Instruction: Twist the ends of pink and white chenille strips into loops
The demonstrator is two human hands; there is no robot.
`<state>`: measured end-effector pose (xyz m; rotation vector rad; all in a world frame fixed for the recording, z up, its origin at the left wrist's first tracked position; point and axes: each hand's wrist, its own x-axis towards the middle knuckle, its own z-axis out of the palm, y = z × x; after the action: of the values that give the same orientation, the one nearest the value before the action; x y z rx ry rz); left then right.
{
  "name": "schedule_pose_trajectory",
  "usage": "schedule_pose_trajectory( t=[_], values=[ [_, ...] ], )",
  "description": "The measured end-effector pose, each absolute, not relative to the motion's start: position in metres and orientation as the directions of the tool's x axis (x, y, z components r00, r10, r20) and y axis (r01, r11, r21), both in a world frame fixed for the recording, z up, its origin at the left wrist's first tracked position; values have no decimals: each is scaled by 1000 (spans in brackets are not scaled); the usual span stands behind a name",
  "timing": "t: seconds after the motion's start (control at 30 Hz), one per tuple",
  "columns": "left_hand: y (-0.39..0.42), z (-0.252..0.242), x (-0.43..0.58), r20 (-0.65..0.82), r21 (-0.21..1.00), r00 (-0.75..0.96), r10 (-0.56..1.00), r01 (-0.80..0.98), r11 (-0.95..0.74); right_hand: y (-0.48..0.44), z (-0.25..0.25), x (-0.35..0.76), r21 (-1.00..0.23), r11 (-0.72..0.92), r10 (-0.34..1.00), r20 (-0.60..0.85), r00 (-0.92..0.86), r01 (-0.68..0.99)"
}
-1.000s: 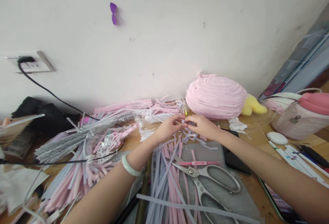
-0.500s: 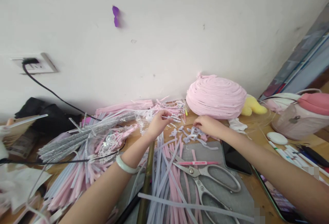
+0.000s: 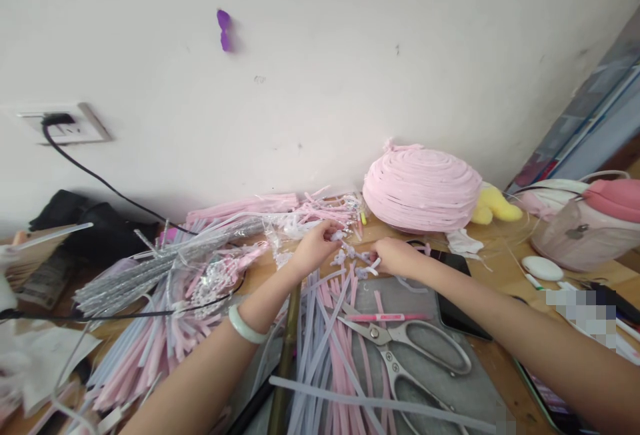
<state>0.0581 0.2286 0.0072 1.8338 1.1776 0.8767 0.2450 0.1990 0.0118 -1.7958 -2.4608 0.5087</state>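
Note:
My left hand [image 3: 316, 248], a pale bangle [image 3: 246, 326] on its wrist, is closed in a pinch over a lavender pipe-cleaner piece [image 3: 338, 236]. Facing it, my right hand [image 3: 397, 259] has its fingertips together on another twisted lavender pipe-cleaner piece [image 3: 371, 267]. Between and below the hands lies a small pile of twisted lavender pieces [image 3: 345, 256], partly covered by the right fingers. Long lavender and pink pipe cleaners [image 3: 340, 355] run toward me from there. Large scissors [image 3: 393, 345] lie partly open beside them, with a pink pen [image 3: 387, 318] across the blades.
A pink wound bundle [image 3: 423, 188] stands against the wall, a yellow plush shape [image 3: 495, 205] beside it. Silver pipe cleaners [image 3: 140, 282] and bagged beads [image 3: 215, 282] fill the left. A dark phone [image 3: 460, 295], a white oval case [image 3: 543, 268] and a pink-lidded container [image 3: 590, 228] are right.
My right hand has moved left and slightly down, closer to my left hand, uncovering more of the dark phone. My left hand has shifted slightly right, and some lavender pieces have moved between the hands.

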Motion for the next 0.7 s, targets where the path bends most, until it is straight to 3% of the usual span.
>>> schedule_pose_trajectory(
  t=[0.07, 0.13, 0.23, 0.3, 0.37, 0.47, 0.7],
  values=[
    [223, 10, 55, 199, 854, 350, 915, 396, -337, 200, 9, 245, -406, 241, 946, -105, -307, 881],
    [216, 14, 53, 275, 824, 376, 885, 383, -419, 200, 7, 245, -639, 190, 958, -47, -284, 746],
    [205, 21, 52, 386, 784, 395, 834, 336, -522, 198, 7, 244, -957, 14, 984, -39, -176, 290],
    [201, 25, 53, 422, 792, 377, 824, 288, -538, 194, 10, 243, -997, -69, 991, -73, -109, 38],
    [199, 27, 55, 429, 835, 354, 831, 196, -515, 191, 14, 242, -994, -73, 995, -67, -74, -86],
    [197, 27, 56, 425, 880, 346, 836, 58, -471, 188, 18, 241, -993, -20, 998, -14, -59, -115],
    [186, 28, 62, 404, 908, 354, 844, -42, -417, 183, 21, 233, -979, -28, 989, 3, -151, -204]
  ],
)
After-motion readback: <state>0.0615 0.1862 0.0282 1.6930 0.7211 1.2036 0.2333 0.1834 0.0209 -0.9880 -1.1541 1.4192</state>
